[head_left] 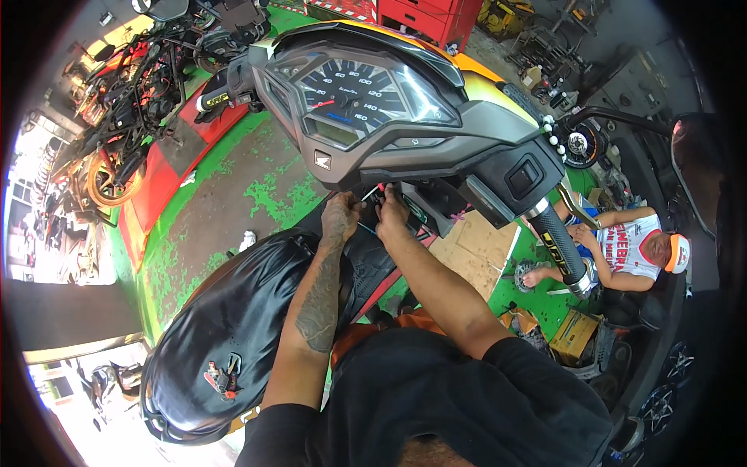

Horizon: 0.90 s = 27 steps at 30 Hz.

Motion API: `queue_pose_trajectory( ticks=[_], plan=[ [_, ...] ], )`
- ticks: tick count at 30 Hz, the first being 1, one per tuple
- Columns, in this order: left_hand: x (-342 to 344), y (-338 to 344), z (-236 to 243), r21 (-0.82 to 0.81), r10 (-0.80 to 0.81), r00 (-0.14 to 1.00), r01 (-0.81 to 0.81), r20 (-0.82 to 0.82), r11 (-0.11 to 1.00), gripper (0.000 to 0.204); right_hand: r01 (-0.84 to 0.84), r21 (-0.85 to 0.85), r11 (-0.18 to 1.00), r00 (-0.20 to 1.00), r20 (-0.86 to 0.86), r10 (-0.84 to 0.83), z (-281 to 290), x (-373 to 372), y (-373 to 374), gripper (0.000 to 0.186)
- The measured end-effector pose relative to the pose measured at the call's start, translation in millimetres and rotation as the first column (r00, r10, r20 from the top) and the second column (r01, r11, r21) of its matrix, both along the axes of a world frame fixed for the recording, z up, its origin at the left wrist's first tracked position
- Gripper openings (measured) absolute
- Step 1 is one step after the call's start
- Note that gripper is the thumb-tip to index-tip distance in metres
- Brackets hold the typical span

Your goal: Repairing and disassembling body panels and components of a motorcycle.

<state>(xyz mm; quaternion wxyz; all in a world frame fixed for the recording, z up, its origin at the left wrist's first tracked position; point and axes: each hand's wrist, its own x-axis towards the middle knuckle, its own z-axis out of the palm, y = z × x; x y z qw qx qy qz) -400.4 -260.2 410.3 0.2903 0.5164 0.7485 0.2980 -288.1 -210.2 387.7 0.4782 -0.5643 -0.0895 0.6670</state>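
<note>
Both my hands reach in under the front cover of a scooter, below its speedometer point(350, 93). My left hand point(341, 218) is closed, and a thin whitish stick-like piece point(370, 192) sticks out from its fingertips toward the right. Close beside it, my right hand point(394, 213) has its fingers bent at the lower edge of the cover point(334, 165). A small red spot shows at those fingertips; what they pinch is too small to tell. Dark wires or panels lie behind the hands, mostly hidden. The black seat point(233, 311) is below and left, with a bunch of keys point(223, 377) on it.
The right handlebar grip point(566, 253) and a mirror point(696, 171) jut out at right. A seated person point(622, 241) is beyond them, near a cardboard sheet point(475, 249) and a yellow box point(576, 335). Other motorcycles point(148, 93) stand at far left; a red cabinet point(428, 19) is behind.
</note>
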Motion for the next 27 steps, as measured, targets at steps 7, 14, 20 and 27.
queue_pose_trajectory(
  ticks=[7,14,20,27],
  plan=[
    [-20.1,2.3,-14.1,0.031,0.044,0.992,-0.048,0.117,0.998,0.03,0.072,-0.08,0.994,0.984,-0.159,-0.084,-1.4,-28.8,14.2,0.029],
    [18.8,10.4,13.2,0.365,-0.081,0.988,0.026,0.135,0.931,0.024,-0.086,0.237,0.968,0.801,-0.561,0.209,-62.9,16.3,42.2,0.029],
    [14.3,-4.5,-3.5,0.057,-0.029,0.999,0.031,-0.035,0.998,0.027,-0.236,0.1,0.967,0.838,-0.483,0.255,-65.1,14.3,43.5,0.031],
    [14.1,-7.9,-27.4,0.45,-0.051,0.998,0.025,0.046,0.893,0.042,-0.392,0.191,0.9,0.755,-0.493,0.433,-78.0,15.4,51.7,0.051]
  ],
)
